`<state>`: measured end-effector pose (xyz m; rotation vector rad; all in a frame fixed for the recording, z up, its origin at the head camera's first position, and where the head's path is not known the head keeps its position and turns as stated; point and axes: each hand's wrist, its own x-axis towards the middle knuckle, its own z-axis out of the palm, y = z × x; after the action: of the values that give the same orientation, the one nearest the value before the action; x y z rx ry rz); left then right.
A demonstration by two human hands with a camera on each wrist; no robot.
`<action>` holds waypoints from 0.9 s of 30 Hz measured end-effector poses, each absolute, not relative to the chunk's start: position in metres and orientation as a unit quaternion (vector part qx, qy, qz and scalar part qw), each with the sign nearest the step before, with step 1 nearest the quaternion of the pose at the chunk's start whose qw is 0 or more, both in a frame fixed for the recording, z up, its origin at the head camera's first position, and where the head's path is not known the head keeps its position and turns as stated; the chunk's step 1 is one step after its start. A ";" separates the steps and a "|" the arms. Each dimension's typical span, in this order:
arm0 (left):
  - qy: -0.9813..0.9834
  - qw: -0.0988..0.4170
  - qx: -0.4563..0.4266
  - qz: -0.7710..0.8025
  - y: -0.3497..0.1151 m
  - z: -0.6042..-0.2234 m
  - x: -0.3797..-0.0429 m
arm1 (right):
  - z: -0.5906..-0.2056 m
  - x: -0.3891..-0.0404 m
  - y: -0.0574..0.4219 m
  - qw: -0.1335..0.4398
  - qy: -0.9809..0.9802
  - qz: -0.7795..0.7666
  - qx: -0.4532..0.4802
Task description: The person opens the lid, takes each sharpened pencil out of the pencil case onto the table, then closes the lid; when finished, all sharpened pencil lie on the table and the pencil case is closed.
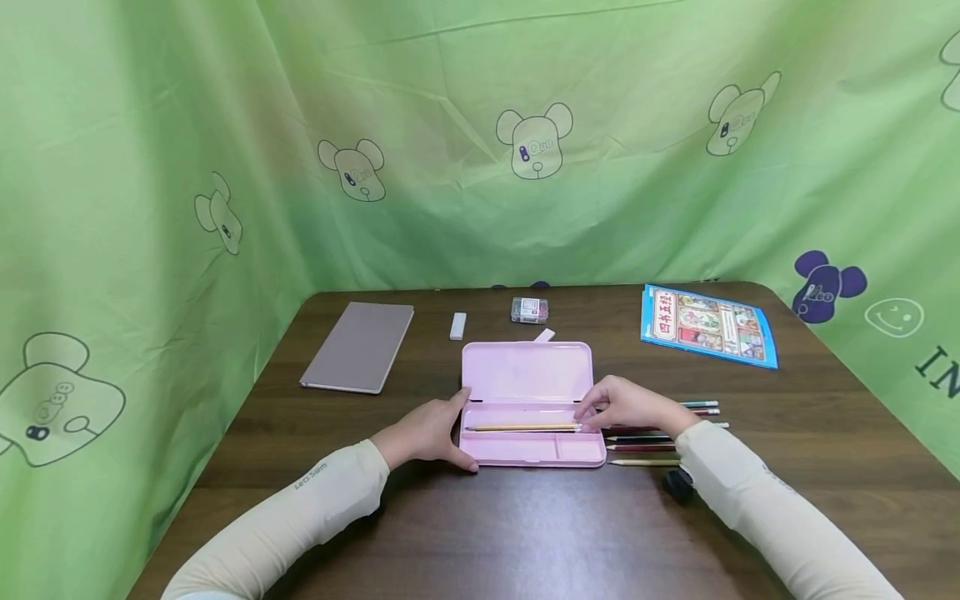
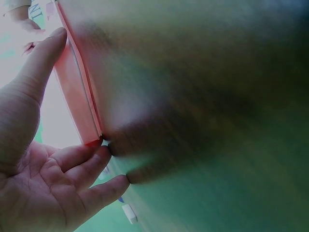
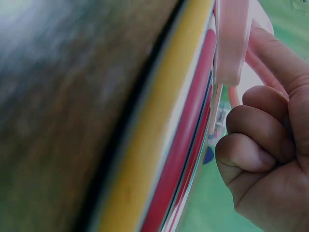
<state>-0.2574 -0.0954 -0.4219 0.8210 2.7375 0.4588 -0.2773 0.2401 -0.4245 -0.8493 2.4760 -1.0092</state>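
Observation:
A pink pencil case [image 1: 527, 372] lies on the table with its lid raised away from me. Inside its long compartment is a yellow pencil [image 1: 517, 427], point to the left. My left hand [image 1: 427, 429] holds the case's left end, thumb at the front corner and fingers farther back along the side. My right hand [image 1: 626, 404] reaches over the case's right edge and pinches the pencil near its right end. In the right wrist view its other fingers [image 3: 251, 128] are curled in. Several pencils [image 1: 641, 447] lie side by side right of the case, partly under the right hand.
A grey notebook [image 1: 360, 346] lies at the left and a white eraser [image 1: 457, 326] behind the case. Farther back sits a small clear box [image 1: 529, 310]. A blue-edged booklet [image 1: 708, 325] lies back right. Green printed cloth [image 1: 442, 233] hangs around the table.

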 end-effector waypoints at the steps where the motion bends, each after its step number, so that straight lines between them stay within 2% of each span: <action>1: 0.938 0.122 0.283 0.157 -0.096 -0.422 -0.257 | -0.424 -0.277 0.239 0.169 0.868 -0.357 -0.302; 13: 0.938 0.123 0.283 0.157 -0.095 -0.421 -0.258 | -0.425 -0.277 0.231 0.161 0.897 -0.292 -0.292; 27: 0.940 0.125 0.277 0.156 -0.095 -0.421 -0.256 | -0.419 -0.272 0.231 0.143 0.904 -0.294 -0.275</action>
<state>-0.2558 -0.0953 -0.4212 0.8077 2.7385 0.4554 -0.2719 0.2312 -0.4195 -0.7945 2.6077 -0.8485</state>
